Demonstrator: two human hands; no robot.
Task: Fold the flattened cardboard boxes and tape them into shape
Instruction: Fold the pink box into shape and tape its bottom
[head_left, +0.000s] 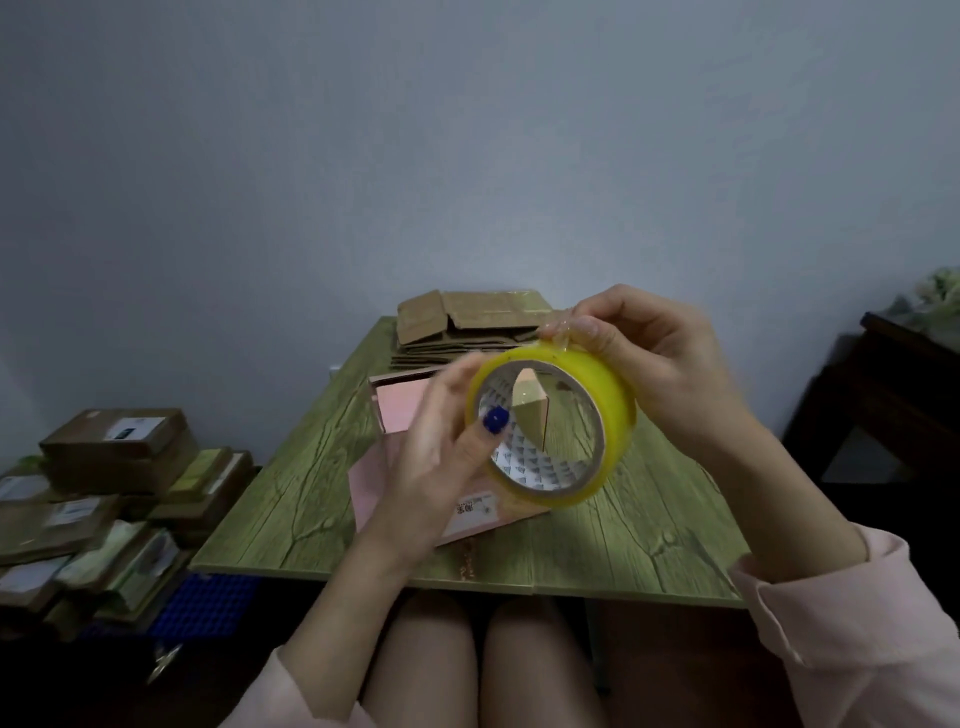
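Head: L hand (436, 457), R hand (654, 364) round tape (615, 402)

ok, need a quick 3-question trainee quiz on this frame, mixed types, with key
1. Which hand pinches the loose end of the tape roll? A) left B) right C) neither
2. What lies at the far edge of the table?
3. True or false: the roll rests on the table.
Key: 1 B: the right hand pinches it, and the left hand grips the roll. 2 A stack of flat cardboard. 3 False: it is held in the air.
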